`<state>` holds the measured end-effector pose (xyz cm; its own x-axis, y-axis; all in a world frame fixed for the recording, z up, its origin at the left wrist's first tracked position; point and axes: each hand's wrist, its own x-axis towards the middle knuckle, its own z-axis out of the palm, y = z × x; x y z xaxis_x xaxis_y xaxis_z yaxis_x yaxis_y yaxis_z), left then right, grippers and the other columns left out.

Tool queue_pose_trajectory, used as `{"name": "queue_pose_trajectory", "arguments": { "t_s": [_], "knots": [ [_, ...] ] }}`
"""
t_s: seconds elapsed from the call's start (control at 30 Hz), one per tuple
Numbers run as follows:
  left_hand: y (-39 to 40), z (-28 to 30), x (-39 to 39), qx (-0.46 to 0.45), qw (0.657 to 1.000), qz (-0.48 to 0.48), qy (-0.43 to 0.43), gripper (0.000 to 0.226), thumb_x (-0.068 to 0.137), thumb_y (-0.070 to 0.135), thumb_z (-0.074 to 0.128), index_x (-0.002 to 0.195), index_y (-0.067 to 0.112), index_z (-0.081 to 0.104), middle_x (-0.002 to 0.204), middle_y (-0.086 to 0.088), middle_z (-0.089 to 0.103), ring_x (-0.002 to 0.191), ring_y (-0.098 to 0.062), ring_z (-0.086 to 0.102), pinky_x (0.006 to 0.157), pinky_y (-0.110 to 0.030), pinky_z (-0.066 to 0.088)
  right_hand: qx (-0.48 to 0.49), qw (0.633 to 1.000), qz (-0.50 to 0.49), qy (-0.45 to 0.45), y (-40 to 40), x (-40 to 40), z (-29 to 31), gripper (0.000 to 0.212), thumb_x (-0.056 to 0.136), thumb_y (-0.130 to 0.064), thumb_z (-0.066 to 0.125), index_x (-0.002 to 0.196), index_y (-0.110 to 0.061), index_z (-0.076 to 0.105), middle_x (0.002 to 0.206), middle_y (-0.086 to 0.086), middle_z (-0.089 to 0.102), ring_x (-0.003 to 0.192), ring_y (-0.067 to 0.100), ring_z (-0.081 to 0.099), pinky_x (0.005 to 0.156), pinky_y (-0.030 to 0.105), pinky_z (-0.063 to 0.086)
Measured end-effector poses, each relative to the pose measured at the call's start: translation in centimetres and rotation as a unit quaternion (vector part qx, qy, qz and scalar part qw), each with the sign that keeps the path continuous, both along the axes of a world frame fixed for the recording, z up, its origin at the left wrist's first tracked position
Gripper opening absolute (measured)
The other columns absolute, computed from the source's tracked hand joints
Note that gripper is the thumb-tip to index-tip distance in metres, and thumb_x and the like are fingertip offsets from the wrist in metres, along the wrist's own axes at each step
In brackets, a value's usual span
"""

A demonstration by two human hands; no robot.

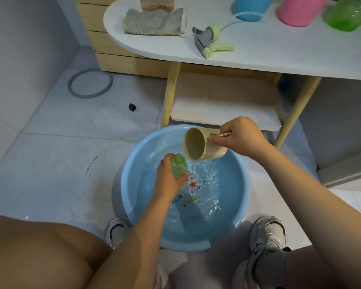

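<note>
Over basin (pixel 234 174): cup (pixel 198 146) + grn bottle (pixel 178 167)

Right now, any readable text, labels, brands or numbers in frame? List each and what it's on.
No readable text anywhere in the head view.
Blue basin: coloured print on its bottom, rippled by water, no letters legible.
Green bottle in the left hand: no label shows.
Beige cup in the right hand: plain.
Blue container, pink container, green container on the table: no print visible.

I'm seeing soft, even indoor light, sharp glints on the basin water (pixel 206 174), fisheye bending the tabletop (pixel 258 56), and slight overall softness.
</note>
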<state>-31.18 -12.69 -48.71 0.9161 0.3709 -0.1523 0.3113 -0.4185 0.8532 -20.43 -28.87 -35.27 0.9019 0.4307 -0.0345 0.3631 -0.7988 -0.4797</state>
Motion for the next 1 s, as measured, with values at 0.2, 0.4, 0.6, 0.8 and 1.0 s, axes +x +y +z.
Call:
{"name": "queue_pose_trajectory", "arguments": {
  "t_s": [0.2, 0.4, 0.6, 0.8, 1.0],
  "knots": [
    [-0.2, 0.3, 0.1, -0.007, 1.000, -0.002, 0.004, 0.065, 0.079, 0.021, 0.075, 0.133, 0.016, 0.039, 0.129, -0.006, 0.046, 0.112, -0.016, 0.047, 0.087, -0.018, 0.034, -0.024, 0.999, 0.010, -0.026, 0.3, -0.2, 0.7, 0.053, 0.080, -0.034, 0.069, 0.044, -0.016, 0.035, 0.045, 0.002, 0.024, 0.050, 0.019, 0.021, 0.048, 0.030, 0.015],
    [-0.3, 0.5, 0.1, -0.003, 1.000, -0.005, 0.008, 0.065, 0.080, 0.023, 0.074, 0.134, 0.017, 0.038, 0.130, -0.004, 0.045, 0.110, -0.012, 0.044, 0.086, -0.017, 0.033, -0.042, 0.997, 0.025, -0.061, 0.5, -0.4, 0.9, 0.056, 0.080, -0.034, 0.067, 0.044, -0.015, 0.028, 0.046, 0.004, 0.020, 0.055, 0.021, 0.018, 0.046, 0.030, 0.013],
    [-0.3, 0.7, 0.0, 0.002, 1.000, -0.007, 0.014, 0.067, 0.080, 0.023, 0.075, 0.135, 0.015, 0.037, 0.131, -0.005, 0.045, 0.112, -0.015, 0.046, 0.086, -0.016, 0.032, -0.048, 0.995, 0.041, -0.078, 0.7, -0.6, 1.0, 0.057, 0.083, -0.036, 0.064, 0.045, -0.015, 0.028, 0.045, 0.004, 0.022, 0.060, 0.025, 0.024, 0.048, 0.027, 0.017],
    [-0.5, 0.9, 0.0, 0.007, 1.000, -0.010, 0.019, 0.066, 0.081, 0.022, 0.074, 0.134, 0.014, 0.037, 0.131, -0.005, 0.045, 0.118, -0.019, 0.046, 0.086, -0.016, 0.031, -0.046, 0.993, 0.053, -0.096, 0.9, -0.4, 0.6, 0.058, 0.082, -0.037, 0.064, 0.044, -0.017, 0.026, 0.042, 0.002, 0.023, 0.052, 0.023, 0.018, 0.062, 0.033, 0.030],
    [-0.5, 0.8, 0.3, 0.022, 0.999, -0.012, 0.029, 0.066, 0.079, 0.023, 0.075, 0.133, 0.014, 0.038, 0.132, -0.006, 0.046, 0.120, -0.022, 0.046, 0.087, -0.019, 0.034, -0.066, 0.988, 0.072, -0.117, 1.1, -0.6, 0.4, 0.051, 0.082, -0.038, 0.063, 0.046, -0.017, 0.034, 0.042, 0.000, 0.025, 0.064, 0.024, 0.025, 0.055, 0.030, 0.019]
  ]
}}
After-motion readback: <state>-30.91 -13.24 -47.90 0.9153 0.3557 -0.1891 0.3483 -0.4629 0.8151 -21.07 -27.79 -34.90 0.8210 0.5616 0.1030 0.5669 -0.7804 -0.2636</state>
